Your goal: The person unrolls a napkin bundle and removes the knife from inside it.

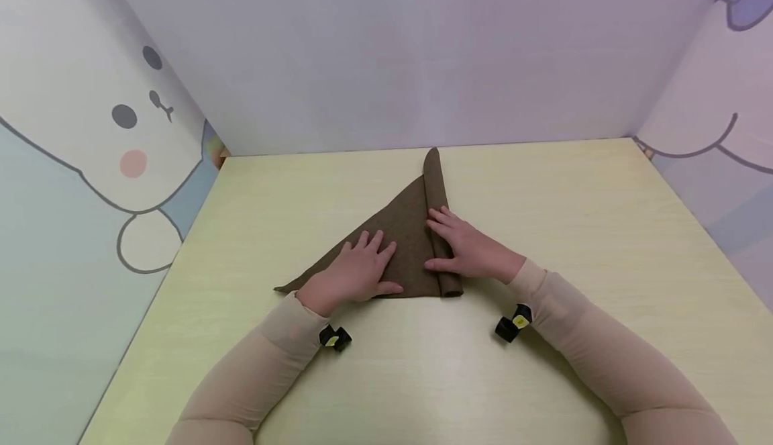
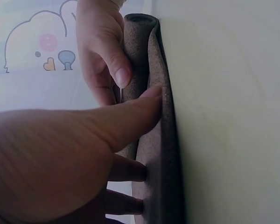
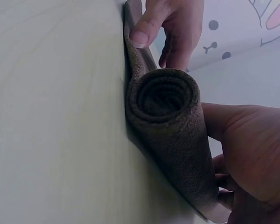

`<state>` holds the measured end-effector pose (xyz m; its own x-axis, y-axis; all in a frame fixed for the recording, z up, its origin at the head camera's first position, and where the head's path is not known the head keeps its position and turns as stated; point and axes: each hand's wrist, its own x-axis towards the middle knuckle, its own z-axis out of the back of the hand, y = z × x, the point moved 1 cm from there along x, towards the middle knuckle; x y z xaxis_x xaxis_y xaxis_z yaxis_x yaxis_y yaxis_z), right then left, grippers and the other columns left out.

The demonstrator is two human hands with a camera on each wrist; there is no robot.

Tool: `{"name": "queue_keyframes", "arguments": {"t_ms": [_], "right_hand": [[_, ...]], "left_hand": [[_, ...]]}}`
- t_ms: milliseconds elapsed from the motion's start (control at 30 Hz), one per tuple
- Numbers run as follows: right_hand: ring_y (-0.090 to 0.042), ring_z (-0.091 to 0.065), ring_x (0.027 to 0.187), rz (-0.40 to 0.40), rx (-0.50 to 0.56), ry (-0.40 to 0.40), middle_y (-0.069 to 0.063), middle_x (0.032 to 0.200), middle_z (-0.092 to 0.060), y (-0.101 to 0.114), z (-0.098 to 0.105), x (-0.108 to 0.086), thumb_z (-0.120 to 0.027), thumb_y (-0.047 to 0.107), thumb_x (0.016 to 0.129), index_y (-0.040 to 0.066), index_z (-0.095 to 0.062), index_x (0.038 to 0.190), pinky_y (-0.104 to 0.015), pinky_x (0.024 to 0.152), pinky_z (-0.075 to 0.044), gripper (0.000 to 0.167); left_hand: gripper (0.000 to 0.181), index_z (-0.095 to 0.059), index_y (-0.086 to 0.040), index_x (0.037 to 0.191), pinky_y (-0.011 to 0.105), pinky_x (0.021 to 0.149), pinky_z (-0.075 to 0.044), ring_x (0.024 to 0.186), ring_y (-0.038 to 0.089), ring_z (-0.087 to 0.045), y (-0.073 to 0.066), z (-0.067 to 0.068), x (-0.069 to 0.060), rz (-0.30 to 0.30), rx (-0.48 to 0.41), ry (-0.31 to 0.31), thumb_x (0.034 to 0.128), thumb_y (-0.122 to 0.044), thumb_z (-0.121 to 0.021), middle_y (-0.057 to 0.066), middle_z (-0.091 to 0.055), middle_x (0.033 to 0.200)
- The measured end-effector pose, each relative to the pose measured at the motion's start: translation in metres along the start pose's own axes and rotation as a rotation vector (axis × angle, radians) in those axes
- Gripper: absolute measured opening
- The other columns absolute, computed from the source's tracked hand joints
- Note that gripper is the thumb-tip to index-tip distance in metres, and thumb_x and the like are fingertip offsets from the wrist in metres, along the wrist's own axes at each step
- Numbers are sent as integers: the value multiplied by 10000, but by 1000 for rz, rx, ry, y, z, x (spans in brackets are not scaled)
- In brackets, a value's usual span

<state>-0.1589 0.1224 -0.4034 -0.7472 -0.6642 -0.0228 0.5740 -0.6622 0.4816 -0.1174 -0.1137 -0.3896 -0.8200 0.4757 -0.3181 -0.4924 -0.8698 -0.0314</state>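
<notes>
A brown cloth (image 1: 407, 230) lies on the table, its flat part a triangle tapering to a point at the left. Along its right side the cloth is wound into a roll (image 1: 436, 193); the spiral end of the roll (image 3: 163, 98) faces the right wrist camera. My left hand (image 1: 353, 274) rests with spread fingers on the flat part, thumb close to the near edge. My right hand (image 1: 474, 250) lies over the roll from the right, fingers extended across it and thumb apart. In the left wrist view, the left thumb (image 2: 130, 119) touches the cloth's edge.
The pale wooden table (image 1: 386, 378) stretches around the cloth. A plain light wall (image 1: 386, 56) stands behind it, with cartoon-printed panels (image 1: 78, 183) at the sides. Small black devices (image 1: 513, 323) sit at both wrists.
</notes>
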Motion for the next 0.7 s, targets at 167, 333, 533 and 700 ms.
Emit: {"name": "queue_keyframes", "arguments": {"t_ms": [167,333,533,700], "right_hand": [[-355,-63,1456,-6,-5,8,-182,1579,-157,-1,0,0,-661,470,887,-32,-300,1485,-501,1135,-186,861],[-358,-79,1454,-6,2,11,-181,1577,-163,-1,1,0,-668,459,885,-29,-300,1485,-495,1133,-196,857],[-342,-64,1459,-29,-2,35,-163,1587,-141,0,3,-1,-650,474,893,-14,-281,1497,-479,1138,-192,860],[-331,-51,1461,-47,14,45,-156,1590,-126,1,6,-3,-657,459,893,-10,-264,1502,-475,1138,-196,863]], "left_hand": [[854,-284,-141,1530,586,1055,-292,1419,430,-174,1,0,0,4,-7,21,888,-664,-493,188,-176,1573],[862,-282,-149,1531,585,1052,-298,1423,421,-169,3,-1,0,17,-12,29,880,-670,-501,178,-170,1577],[858,-292,-137,1527,594,1017,-339,1419,431,-171,4,0,-1,8,-26,29,881,-655,-519,187,-176,1573],[852,-293,-134,1526,608,1006,-347,1414,452,-160,4,2,-1,8,-51,33,882,-635,-540,189,-170,1574]]}}
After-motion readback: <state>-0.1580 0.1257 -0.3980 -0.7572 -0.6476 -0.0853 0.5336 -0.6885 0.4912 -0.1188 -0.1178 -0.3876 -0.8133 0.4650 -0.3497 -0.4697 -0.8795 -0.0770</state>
